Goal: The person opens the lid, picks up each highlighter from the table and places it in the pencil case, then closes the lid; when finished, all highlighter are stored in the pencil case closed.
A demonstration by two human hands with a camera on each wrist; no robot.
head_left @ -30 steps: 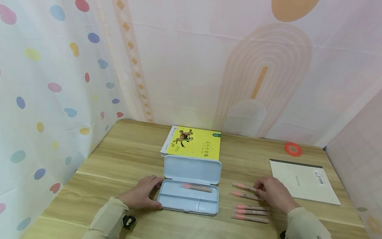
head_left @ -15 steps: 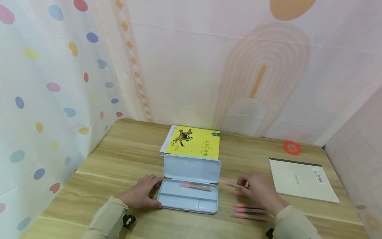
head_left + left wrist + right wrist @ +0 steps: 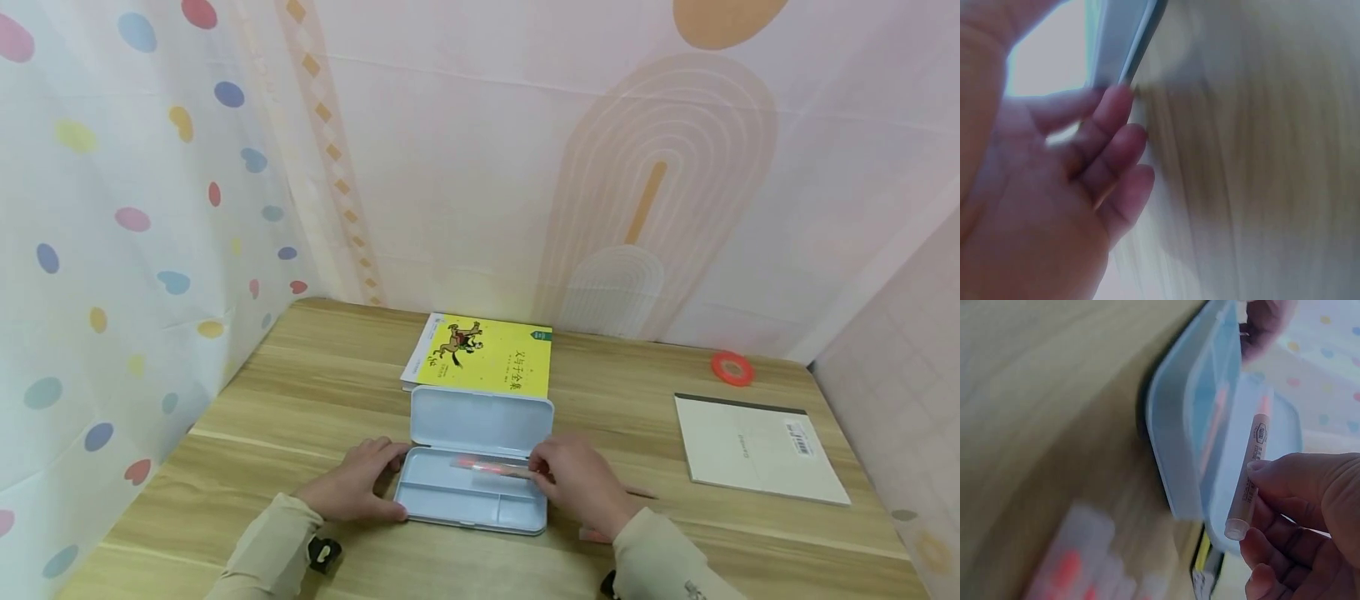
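Observation:
A light blue pencil case (image 3: 450, 503) lies with its lid (image 3: 480, 421) raised. My left hand (image 3: 360, 483) holds its left end, thumb at the front corner and fingers at the back one. My right hand (image 3: 581, 479) is over the right end of the case, pinching a pinkish-beige marker (image 3: 1249, 472) between thumb and fingers. In the right wrist view that marker's clear end cap points toward the camera. Another marker (image 3: 1213, 428) lies in the long back compartment. The front compartments hold nothing visible. Several more markers (image 3: 1066, 569) are on the table, mostly hidden by my right arm in the head view.
Behind the case lies a yellow-covered book (image 3: 491, 354), touching or close to the lid. To the right are a pale notebook (image 3: 761, 450) and a red tape roll (image 3: 732, 368). Patterned curtains (image 3: 450, 167) border the wooden table (image 3: 300, 367) at the back and sides.
My right hand has picked up a marker from the table and carried it left, over the case's right end. The left hand stays at the case's left end.

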